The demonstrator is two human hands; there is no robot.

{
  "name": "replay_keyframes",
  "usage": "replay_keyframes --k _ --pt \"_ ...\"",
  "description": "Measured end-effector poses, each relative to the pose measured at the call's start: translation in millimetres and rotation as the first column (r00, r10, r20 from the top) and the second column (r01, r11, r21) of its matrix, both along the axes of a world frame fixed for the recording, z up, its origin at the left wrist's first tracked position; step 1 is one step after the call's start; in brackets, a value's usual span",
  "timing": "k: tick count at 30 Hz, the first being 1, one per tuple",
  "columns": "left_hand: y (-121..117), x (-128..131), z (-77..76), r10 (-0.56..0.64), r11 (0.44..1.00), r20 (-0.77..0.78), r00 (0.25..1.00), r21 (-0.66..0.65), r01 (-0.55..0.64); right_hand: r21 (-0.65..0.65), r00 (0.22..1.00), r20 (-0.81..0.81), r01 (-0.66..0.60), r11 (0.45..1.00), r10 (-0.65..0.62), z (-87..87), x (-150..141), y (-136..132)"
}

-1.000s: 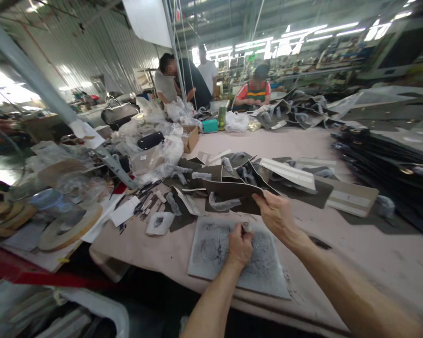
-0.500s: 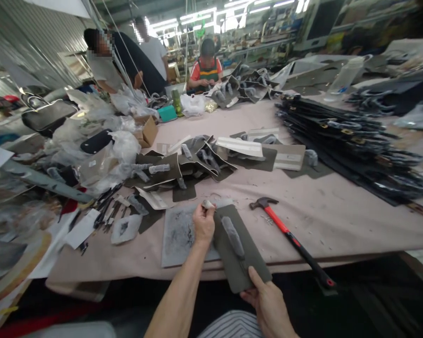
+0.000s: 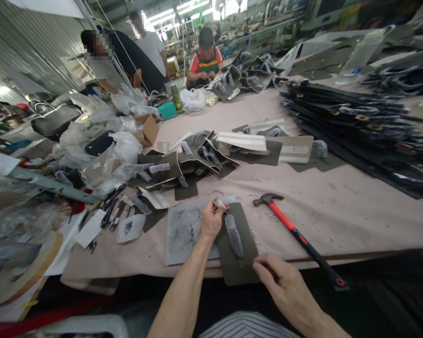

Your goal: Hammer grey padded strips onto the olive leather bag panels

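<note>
A dark olive leather panel [image 3: 237, 244] with a grey wrapped handle piece [image 3: 234, 234] on it lies at the table's near edge, partly over a grey scuffed work pad [image 3: 185, 230]. My left hand [image 3: 211, 219] is closed round a small pale tool [image 3: 219, 203] at the panel's top left corner. My right hand [image 3: 285, 288] pinches the panel's near right corner, fingers closed on it. A hammer [image 3: 292, 232] with a red and black handle lies just right of the panel, untouched.
A heap of similar olive panels [image 3: 190, 164] lies beyond the pad. Small tools [image 3: 113, 206] and plastic bags [image 3: 120, 145] crowd the left. Black stacked pieces [image 3: 356, 126] fill the right side. Three people [image 3: 206, 58] work at the far end of the table.
The panel was carried from the heap down to the table's near edge and laid partly on the pad. My right hand now pinches its near corner. The view swung right, showing the hammer.
</note>
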State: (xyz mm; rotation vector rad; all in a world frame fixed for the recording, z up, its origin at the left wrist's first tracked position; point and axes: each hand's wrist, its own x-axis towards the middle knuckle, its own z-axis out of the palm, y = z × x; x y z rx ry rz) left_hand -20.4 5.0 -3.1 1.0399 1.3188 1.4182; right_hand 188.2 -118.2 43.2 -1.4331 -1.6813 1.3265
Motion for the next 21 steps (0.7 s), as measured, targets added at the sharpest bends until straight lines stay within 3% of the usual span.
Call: replay_keyframes --k 2,4,7,11,14,21 --pt "0.1 0.0 0.6 0.000 1.000 -0.029 1.000 0.002 0.000 0.395 0.999 0.036 0.020 0.919 -0.037 14.6 -17.9 38.2" --pt "0.3 -0.5 -0.1 -0.004 1.000 -0.039 0.999 -0.007 0.004 0.549 0.993 0.121 -0.058 0.834 -0.011 12.7 -41.5 65.2" --pt "0.9 -1.5 -2.8 -0.001 1.000 -0.042 0.999 -0.025 0.000 0.603 0.966 0.256 -0.182 0.776 0.027 -13.6 -63.9 69.7" --pt "1.1 -1.2 -5.0 -0.002 1.000 -0.070 0.998 -0.003 0.002 0.636 0.928 0.369 -0.288 0.716 0.045 -46.5 -54.3 36.3" --pt "0.8 -0.5 -4.9 -0.011 1.000 -0.073 0.997 0.006 0.012 0.648 0.908 0.416 -0.337 0.683 0.053 -51.9 -44.7 21.1" --pt "1.2 1.8 -8.0 -0.006 1.000 -0.122 0.993 0.013 0.008 0.644 0.920 0.392 -0.289 0.708 0.018 -50.1 -51.3 22.5"
